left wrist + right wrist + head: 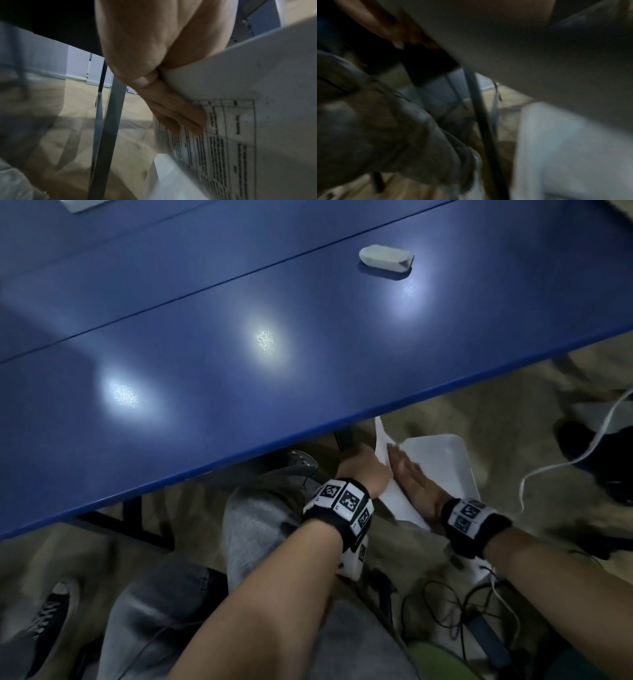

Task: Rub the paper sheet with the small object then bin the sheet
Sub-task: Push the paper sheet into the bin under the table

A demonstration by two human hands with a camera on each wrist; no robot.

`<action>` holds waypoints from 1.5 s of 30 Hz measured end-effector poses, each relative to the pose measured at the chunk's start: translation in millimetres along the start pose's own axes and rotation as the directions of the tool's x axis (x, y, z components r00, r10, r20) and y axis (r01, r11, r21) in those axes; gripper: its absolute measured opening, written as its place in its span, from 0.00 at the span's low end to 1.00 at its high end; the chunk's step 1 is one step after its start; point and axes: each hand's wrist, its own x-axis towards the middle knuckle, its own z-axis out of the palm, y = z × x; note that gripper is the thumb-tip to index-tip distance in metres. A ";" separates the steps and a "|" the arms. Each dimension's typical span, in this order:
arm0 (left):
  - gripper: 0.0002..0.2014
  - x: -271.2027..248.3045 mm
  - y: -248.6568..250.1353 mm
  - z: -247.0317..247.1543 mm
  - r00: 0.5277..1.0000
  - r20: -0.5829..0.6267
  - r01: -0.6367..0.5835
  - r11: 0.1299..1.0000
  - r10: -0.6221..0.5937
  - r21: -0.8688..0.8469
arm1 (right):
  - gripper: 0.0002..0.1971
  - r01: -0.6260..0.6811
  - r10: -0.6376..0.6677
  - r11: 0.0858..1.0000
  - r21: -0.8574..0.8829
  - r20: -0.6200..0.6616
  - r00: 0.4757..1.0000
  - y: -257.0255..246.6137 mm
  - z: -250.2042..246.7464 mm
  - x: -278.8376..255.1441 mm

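Note:
Both hands are below the blue table's [308, 378] near edge, above a white bin [445, 463]. The white paper sheet [381, 444] stands bent between them over the bin's left rim. My left hand [363, 469] holds the sheet; in the left wrist view its fingers [180, 116] lie on the printed side of the sheet [240, 135], with the thumb [142, 81] beside them. My right hand [409, 475] presses flat on the sheet's other side. The small object, a pale eraser [385, 262], lies on the table far from both hands. The right wrist view is dark and blurred.
My grey-trousered knee [267, 508] sits just left of the hands, with a black table leg [344, 440] beyond. Cables [445, 604] and a white cord [582, 453] lie on the tan floor to the right. A dark shoe [51, 621] is at the lower left.

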 end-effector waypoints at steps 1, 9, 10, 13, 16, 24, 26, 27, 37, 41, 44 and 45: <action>0.21 0.1 -0.7 -1.4 1.000 -0.001 0.002 1.000 -0.002 0.005 | 0.30 -0.142 0.142 0.990 0.009 0.031 0.989 19.5 -4.9 10.0; 0.21 -6.7 5.2 -5.4 1.000 0.024 0.007 1.000 -0.006 -0.019 | 0.44 -0.181 0.242 0.964 0.194 -0.364 0.900 12.4 -47.7 -18.5; 0.21 -8.3 6.5 -4.4 1.000 0.029 0.000 1.000 0.001 -0.024 | 0.32 -0.002 0.116 0.947 0.322 -0.335 0.935 -6.2 -38.1 -28.9; 0.17 -11.0 8.3 -1.9 0.998 0.027 -0.060 0.998 0.060 -0.011 | 0.26 0.170 -0.113 0.902 0.397 -0.162 0.980 -30.8 -6.6 -32.1; 0.18 -12.1 6.4 -3.7 0.997 0.018 -0.070 0.997 0.070 0.017 | 0.42 -0.080 0.085 0.983 0.165 -0.028 0.996 14.5 0.6 2.4; 0.22 -3.9 1.9 -9.2 0.999 0.032 0.022 1.000 -0.022 -0.017 | 0.47 -0.330 0.338 0.941 0.080 -0.316 0.887 22.6 -49.5 -17.1; 0.21 -5.2 4.2 -5.3 0.999 0.039 0.012 0.999 -0.011 -0.036 | 0.28 0.022 0.066 0.950 0.311 -0.271 0.960 -15.2 -38.7 -37.3; 0.21 -5.5 5.2 -4.1 0.999 0.042 0.007 0.999 -0.005 -0.040 | 0.24 0.125 -0.045 0.922 0.367 -0.218 0.975 -26.7 -30.0 -40.9; 0.21 1.3 -3.7 -8.5 0.998 0.030 0.060 0.997 -0.059 -0.044 | 0.39 -0.516 0.512 0.852 0.092 0.065 0.857 23.7 -26.4 -2.3; 0.21 1.4 1.1 -9.8 0.999 -0.002 0.046 0.999 -0.046 -0.003 | 0.42 -0.314 0.314 0.949 0.028 -0.159 0.936 -5.8 -55.3 -28.9; 0.23 0.9 3.7 -3.5 0.999 0.001 0.054 0.998 -0.054 -0.033 | 0.32 0.078 -0.058 0.898 0.433 -0.058 0.997 -33.5 -27.9 -54.6; 0.23 1.0 2.4 -2.8 0.998 -0.008 0.065 0.997 -0.065 -0.050 | 0.34 0.110 -0.118 0.895 0.433 -0.010 0.993 -36.8 -13.2 -58.4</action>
